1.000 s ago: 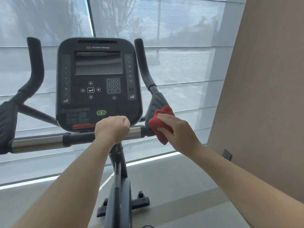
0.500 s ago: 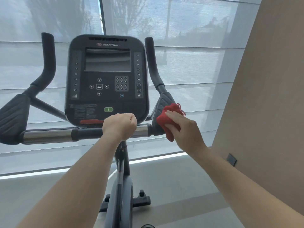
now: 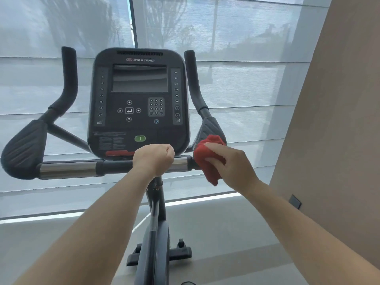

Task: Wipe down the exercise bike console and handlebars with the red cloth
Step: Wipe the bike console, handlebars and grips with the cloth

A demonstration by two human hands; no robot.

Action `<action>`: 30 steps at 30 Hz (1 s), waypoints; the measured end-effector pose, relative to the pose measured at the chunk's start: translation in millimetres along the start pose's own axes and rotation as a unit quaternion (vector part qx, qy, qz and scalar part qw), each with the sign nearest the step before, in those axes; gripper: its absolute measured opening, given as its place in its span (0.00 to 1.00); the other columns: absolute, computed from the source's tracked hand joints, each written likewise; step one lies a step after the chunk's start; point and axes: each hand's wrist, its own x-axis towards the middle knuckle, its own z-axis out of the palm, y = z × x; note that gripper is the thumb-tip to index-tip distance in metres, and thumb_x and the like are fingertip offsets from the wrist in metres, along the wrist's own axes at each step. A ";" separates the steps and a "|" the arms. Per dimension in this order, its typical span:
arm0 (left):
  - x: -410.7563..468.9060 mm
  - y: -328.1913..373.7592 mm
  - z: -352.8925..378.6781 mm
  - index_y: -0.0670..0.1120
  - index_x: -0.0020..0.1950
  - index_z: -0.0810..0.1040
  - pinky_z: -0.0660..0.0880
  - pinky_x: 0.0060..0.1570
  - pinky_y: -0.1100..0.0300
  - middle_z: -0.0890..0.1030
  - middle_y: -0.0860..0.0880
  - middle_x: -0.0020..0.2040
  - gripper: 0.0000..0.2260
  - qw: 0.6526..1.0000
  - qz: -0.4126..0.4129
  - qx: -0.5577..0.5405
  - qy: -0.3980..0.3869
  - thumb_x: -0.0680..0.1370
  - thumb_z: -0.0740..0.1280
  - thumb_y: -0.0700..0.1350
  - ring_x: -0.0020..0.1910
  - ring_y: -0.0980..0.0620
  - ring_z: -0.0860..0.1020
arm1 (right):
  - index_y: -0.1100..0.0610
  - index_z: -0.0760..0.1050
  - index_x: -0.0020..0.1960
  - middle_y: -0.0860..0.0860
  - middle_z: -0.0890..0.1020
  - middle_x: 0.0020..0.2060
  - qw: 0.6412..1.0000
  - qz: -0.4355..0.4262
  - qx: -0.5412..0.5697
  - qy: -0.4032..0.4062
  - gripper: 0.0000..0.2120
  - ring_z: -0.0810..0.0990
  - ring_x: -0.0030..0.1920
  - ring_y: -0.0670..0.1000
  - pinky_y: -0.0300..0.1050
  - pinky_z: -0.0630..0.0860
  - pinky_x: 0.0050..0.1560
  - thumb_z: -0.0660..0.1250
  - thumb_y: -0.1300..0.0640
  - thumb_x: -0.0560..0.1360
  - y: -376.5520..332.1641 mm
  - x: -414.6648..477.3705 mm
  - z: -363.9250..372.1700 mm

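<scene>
Fingers of the right hand, just right of the frame's centre, are curling over the bunched red cloth, gripping it and pressing it against the right end of the handlebars, at the foot of the dark right elbow pad. A fold of the cloth is hanging below the bar. At the centre of the frame, the left hand is closing in a fist round the crossbar, near the cloth, with a short stretch of shiny metal showing between them. The console is sitting directly above the left hand, its screen dark and a green button showing near its lower edge. Behind the bike, a pale window blind is filling the upper frame, and a tan wall is running down the right side.
</scene>
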 end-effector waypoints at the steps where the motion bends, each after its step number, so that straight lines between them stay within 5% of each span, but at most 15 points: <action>1: -0.7 -0.8 -2.2 0.52 0.51 0.78 0.69 0.40 0.57 0.81 0.51 0.49 0.17 1.000 0.016 -0.017 -0.004 0.79 0.49 0.48 0.47 0.48 0.76 | 0.52 0.79 0.57 0.47 0.83 0.49 0.999 0.033 0.008 0.027 0.13 0.78 0.50 0.45 0.25 0.68 0.52 0.68 0.59 0.74 0.1 4.9 -3.0; 5: -7.7 -22.7 -19.9 0.49 0.48 0.78 0.70 0.40 0.56 0.79 0.51 0.45 0.15 0.995 0.070 -0.043 0.047 0.80 0.52 0.48 0.45 0.49 0.75 | 0.53 0.79 0.57 0.43 0.81 0.49 1.000 0.014 0.007 0.012 0.11 0.74 0.52 0.39 0.31 0.68 0.57 0.67 0.58 0.75 -16.1 9.9 16.6; 14: -15.6 -90.5 -16.7 0.51 0.44 0.76 0.68 0.38 0.56 0.79 0.52 0.44 0.20 0.996 0.010 0.076 0.044 0.81 0.46 0.53 0.47 0.48 0.77 | 0.53 0.72 0.62 0.48 0.79 0.57 0.988 -0.044 -0.120 -0.083 0.20 0.74 0.60 0.51 0.48 0.65 0.64 0.54 0.44 0.76 -30.9 18.0 55.1; 20: -13.4 -91.4 -12.2 0.52 0.44 0.78 0.66 0.37 0.57 0.81 0.52 0.44 0.22 0.993 0.027 0.097 0.062 0.81 0.45 0.53 0.45 0.49 0.77 | 0.53 0.71 0.61 0.49 0.78 0.55 0.986 -0.009 -0.159 -0.049 0.22 0.74 0.58 0.53 0.52 0.65 0.64 0.50 0.42 0.77 -33.0 17.2 68.2; 25: -12.0 -92.3 -11.0 0.51 0.41 0.76 0.65 0.37 0.56 0.81 0.51 0.44 0.20 0.993 0.016 0.102 0.064 0.80 0.46 0.53 0.44 0.47 0.76 | 0.53 0.69 0.64 0.49 0.78 0.56 0.979 -0.071 -0.154 -0.110 0.19 0.75 0.55 0.54 0.51 0.68 0.59 0.54 0.45 0.77 -53.1 27.1 91.6; 30: -15.8 -91.2 -14.8 0.52 0.44 0.76 0.61 0.34 0.56 0.81 0.51 0.44 0.19 0.992 0.008 0.109 0.055 0.80 0.46 0.51 0.40 0.48 0.71 | 0.54 0.71 0.61 0.50 0.80 0.54 0.977 -0.088 -0.183 -0.072 0.19 0.78 0.53 0.53 0.49 0.73 0.56 0.54 0.45 0.77 -34.2 18.7 73.5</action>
